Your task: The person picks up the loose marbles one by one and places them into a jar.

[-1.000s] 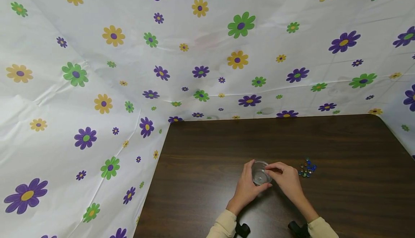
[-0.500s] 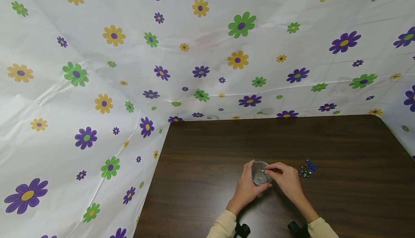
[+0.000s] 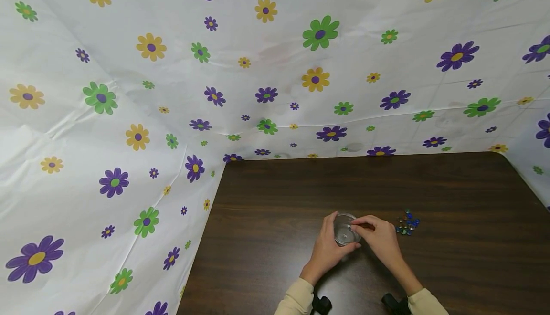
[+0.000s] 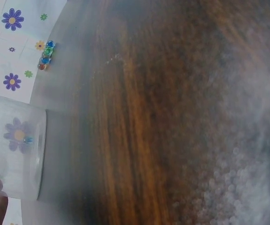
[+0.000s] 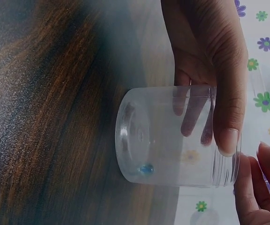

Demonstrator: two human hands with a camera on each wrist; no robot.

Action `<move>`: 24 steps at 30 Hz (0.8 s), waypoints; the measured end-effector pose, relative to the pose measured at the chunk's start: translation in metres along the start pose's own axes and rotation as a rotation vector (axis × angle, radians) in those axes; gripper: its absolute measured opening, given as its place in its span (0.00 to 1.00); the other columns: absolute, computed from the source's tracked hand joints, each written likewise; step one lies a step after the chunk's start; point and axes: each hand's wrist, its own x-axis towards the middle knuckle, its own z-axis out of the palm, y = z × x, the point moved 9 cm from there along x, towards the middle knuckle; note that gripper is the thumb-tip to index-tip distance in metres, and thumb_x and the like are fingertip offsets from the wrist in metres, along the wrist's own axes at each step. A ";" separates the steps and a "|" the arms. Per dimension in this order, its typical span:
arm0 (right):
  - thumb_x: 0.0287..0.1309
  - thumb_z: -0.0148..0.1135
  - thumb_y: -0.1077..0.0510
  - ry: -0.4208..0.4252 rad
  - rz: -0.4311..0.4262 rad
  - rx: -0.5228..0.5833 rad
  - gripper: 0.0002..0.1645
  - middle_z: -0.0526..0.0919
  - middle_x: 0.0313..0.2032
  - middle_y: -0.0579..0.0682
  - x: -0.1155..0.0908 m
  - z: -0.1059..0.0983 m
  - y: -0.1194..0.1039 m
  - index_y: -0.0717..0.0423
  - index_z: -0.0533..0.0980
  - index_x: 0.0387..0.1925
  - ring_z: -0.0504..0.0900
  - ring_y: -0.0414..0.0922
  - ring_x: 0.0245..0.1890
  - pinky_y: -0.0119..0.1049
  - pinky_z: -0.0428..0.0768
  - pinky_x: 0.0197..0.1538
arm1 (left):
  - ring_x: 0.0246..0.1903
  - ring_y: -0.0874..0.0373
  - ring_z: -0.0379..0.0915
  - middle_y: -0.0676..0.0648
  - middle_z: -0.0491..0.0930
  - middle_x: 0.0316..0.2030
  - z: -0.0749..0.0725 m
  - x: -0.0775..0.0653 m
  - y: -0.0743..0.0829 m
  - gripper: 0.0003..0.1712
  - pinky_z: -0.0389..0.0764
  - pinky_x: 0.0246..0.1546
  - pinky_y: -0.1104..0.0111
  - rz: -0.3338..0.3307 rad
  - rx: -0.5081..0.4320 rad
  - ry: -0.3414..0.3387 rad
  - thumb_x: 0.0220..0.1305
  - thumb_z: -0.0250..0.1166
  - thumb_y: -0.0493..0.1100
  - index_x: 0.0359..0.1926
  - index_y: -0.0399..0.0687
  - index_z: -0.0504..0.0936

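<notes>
A clear plastic jar stands upright on the brown table, its mouth uncovered. My left hand grips it from the left, with the thumb on the near side and the fingers round the far side. Inside the jar, at the bottom near its right wall, lies a small blue glass bead. My right hand is at the right of the jar's rim, thumb and fingertips close together; whether anything sits between them is hidden. To the right of that hand is a loose group of glass beads, blue, green and amber.
The dark wooden table has rounded far corners. A white flowered cloth hangs behind it and along the left side. A black wrist mount shows at the left sleeve and another at the right.
The blue bead, not visible in the jar one second ago, shows inside it from half a second ago on. Both hands and the jar have hardly moved.
</notes>
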 end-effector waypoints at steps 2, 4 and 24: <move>0.57 0.75 0.67 0.001 0.002 0.002 0.05 0.89 0.36 0.50 0.000 0.000 0.000 0.55 0.89 0.34 0.85 0.34 0.34 0.23 0.79 0.37 | 0.62 0.51 0.72 0.48 0.68 0.69 0.000 0.000 0.000 0.54 0.76 0.59 0.60 0.001 0.001 0.001 0.59 0.77 0.58 0.77 0.44 0.59; 0.58 0.75 0.67 0.001 0.002 0.002 0.05 0.89 0.36 0.50 0.000 0.000 0.000 0.56 0.88 0.34 0.85 0.33 0.34 0.22 0.79 0.37 | 0.62 0.51 0.72 0.48 0.68 0.69 0.000 0.000 0.000 0.54 0.76 0.59 0.60 0.003 0.002 0.001 0.59 0.77 0.58 0.77 0.44 0.59; 0.60 0.74 0.65 0.037 0.010 0.018 0.06 0.89 0.37 0.53 -0.005 0.000 0.005 0.60 0.88 0.40 0.83 0.30 0.35 0.22 0.78 0.36 | 0.63 0.53 0.72 0.51 0.65 0.70 0.003 -0.001 -0.006 0.55 0.76 0.59 0.59 -0.020 -0.028 -0.016 0.61 0.75 0.62 0.78 0.47 0.58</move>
